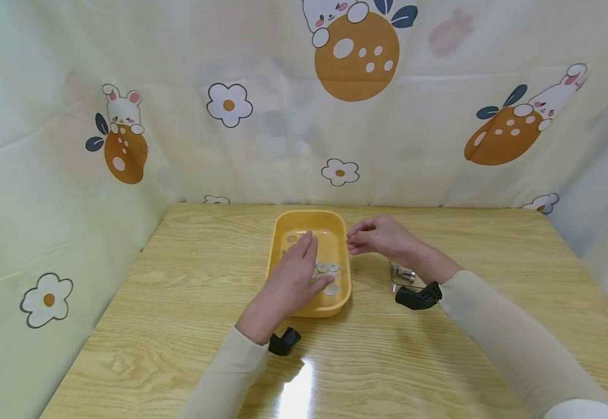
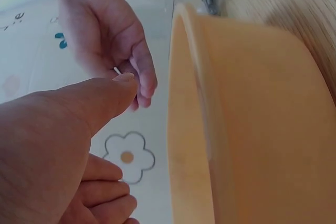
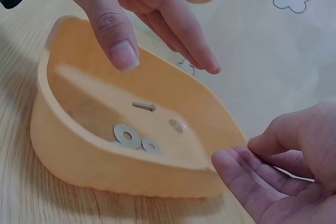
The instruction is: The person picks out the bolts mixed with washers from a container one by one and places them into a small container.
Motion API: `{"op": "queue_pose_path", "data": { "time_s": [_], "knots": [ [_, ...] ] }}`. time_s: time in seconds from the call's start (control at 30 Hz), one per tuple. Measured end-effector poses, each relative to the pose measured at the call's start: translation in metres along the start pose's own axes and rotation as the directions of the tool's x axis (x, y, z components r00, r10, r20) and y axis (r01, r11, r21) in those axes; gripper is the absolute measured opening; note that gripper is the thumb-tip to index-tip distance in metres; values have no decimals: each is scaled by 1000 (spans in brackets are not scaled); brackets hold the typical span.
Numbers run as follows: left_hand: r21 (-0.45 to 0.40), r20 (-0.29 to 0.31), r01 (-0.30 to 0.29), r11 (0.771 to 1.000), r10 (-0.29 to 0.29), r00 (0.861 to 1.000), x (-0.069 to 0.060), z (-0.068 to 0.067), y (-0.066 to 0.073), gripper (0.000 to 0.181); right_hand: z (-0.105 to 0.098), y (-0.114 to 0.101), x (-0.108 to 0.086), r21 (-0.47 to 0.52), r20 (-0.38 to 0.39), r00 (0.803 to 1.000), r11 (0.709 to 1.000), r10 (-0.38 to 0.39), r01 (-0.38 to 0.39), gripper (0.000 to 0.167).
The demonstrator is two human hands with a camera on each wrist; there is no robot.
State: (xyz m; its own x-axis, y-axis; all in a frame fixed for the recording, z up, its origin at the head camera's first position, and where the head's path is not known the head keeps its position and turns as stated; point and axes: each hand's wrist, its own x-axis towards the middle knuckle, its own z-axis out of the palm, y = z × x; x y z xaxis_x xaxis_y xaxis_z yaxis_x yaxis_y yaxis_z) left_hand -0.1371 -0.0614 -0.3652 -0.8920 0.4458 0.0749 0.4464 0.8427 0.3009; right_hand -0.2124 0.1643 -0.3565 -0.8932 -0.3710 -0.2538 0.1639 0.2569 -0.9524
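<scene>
A yellow plastic tray (image 1: pixel 311 216) holds several flat metal washers (image 3: pixel 127 136) and a small bolt (image 3: pixel 144 106). Over the tray, my left hand (image 1: pixel 294 272) is held with its fingers extended and the thumb apart, gripping nothing. My right hand (image 1: pixel 380 237) is just beyond the tray's right rim, its thumb tip against the fingers (image 3: pixel 228 169). No object shows between those fingertips, and whether something tiny is pinched there is hidden. Under the right wrist lies a small clear container (image 1: pixel 394 285) with metal bolts (image 1: pixel 406 274) in it, partly covered by the forearm.
The tray stands on a light wood-grain table (image 1: pixel 188 279). A pale curtain (image 1: pixel 278 139) printed with rabbits and flowers hangs along the back and the sides. Black wrist cameras (image 1: pixel 419 295) are worn on both wrists.
</scene>
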Motion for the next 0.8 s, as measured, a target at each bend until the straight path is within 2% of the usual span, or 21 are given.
{"op": "queue_pose_path", "data": {
  "time_s": [0.23, 0.43, 0.63, 0.8],
  "knots": [
    [45, -54, 0, 999, 3, 999, -13, -4, -17, 87, 12, -4, 10, -3, 35, 999, 1000, 15, -15, 35],
    [44, -78, 30, 999, -27, 997, -19, -5, -30, 87, 22, -6, 18, 7, 45, 999, 1000, 23, -23, 28],
    [21, -49, 87, 996, -86, 995, -27, -5, -39, 89, 32, -6, 27, 7, 41, 998, 999, 44, -44, 26],
    [-8, -33, 91, 996, -91, 995, -34, -3, -46, 94, 41, -4, 34, 19, 40, 998, 998, 58, -59, 25]
  ]
}}
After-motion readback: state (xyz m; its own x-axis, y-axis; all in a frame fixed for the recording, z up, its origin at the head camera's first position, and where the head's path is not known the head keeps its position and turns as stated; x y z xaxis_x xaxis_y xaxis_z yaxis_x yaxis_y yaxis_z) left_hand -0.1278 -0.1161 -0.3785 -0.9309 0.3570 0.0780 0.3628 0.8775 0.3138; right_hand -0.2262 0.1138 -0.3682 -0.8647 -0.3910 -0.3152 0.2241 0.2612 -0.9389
